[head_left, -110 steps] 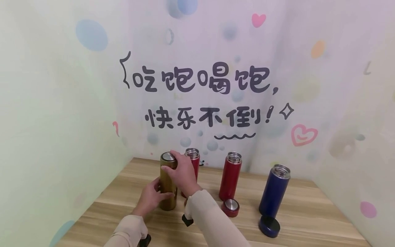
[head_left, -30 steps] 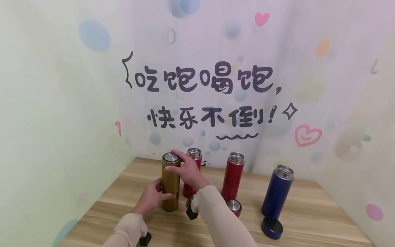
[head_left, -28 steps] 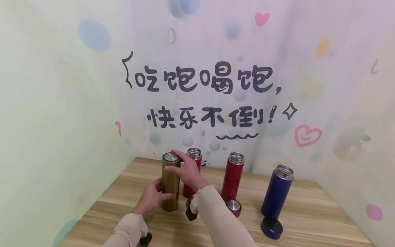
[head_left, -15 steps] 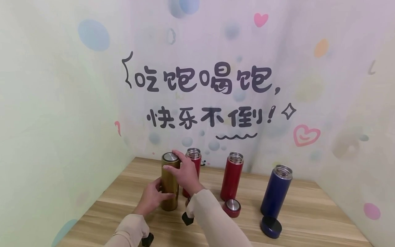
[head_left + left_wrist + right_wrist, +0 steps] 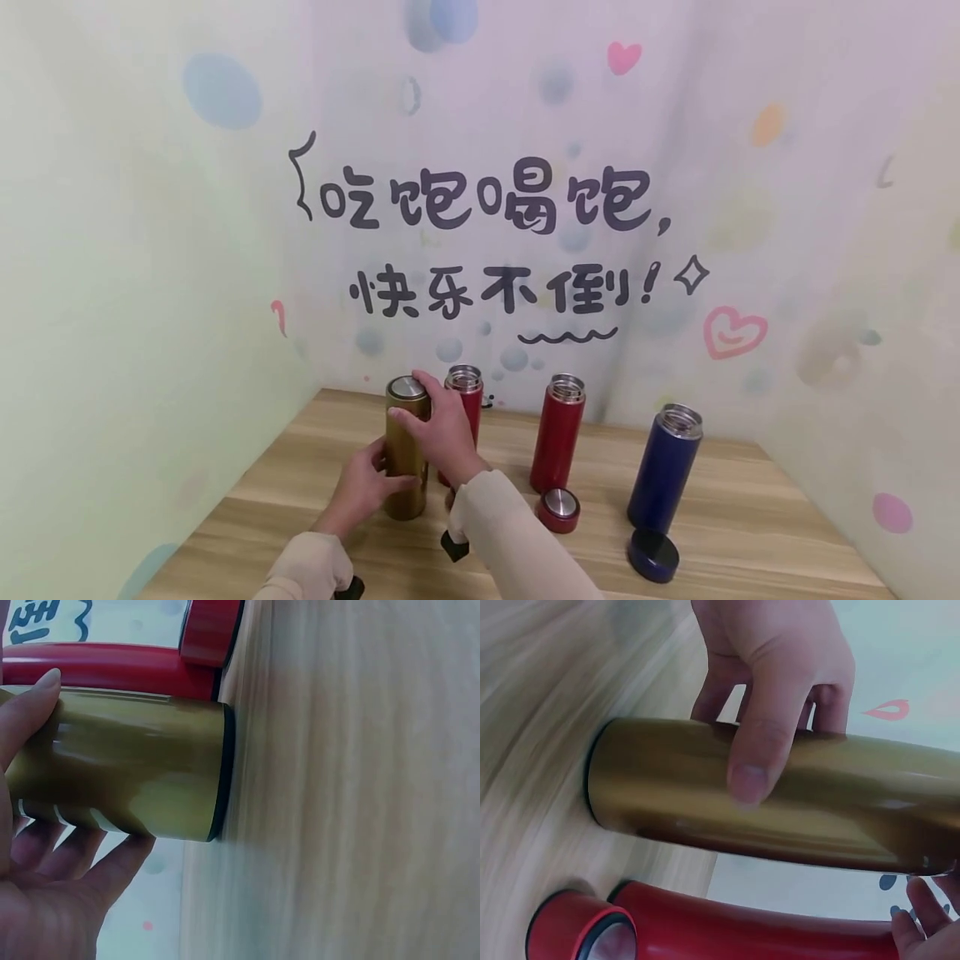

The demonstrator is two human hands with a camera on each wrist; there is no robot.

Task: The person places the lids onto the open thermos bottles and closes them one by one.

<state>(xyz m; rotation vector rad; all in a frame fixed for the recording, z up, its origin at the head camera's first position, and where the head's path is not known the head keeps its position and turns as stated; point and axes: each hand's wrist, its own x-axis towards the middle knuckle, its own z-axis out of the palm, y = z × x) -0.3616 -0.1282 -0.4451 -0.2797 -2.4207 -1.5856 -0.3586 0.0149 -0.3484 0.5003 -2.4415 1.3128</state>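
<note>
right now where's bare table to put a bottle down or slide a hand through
The table is bare right of the blue bottle, and along the front edge between the red lid and blue lid. It is crowded at the left: both hands grip the gold bottle, close beside a red bottle.

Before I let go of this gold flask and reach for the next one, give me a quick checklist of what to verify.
1. Gold flask stands upright with its base on the wooden table: ok.
2. Left hand grips the lower body: ok.
3. Right hand curls round the gold flask's cap, which sits on top: ok; fully tightened: cannot tell.
4. Red flask behind stands close to the gold one: touching or apart, cannot tell.
5. Other red flask open, its red cap on the table at its base: ok.
6. Blue flask open, blue cap in front: ok.
</note>
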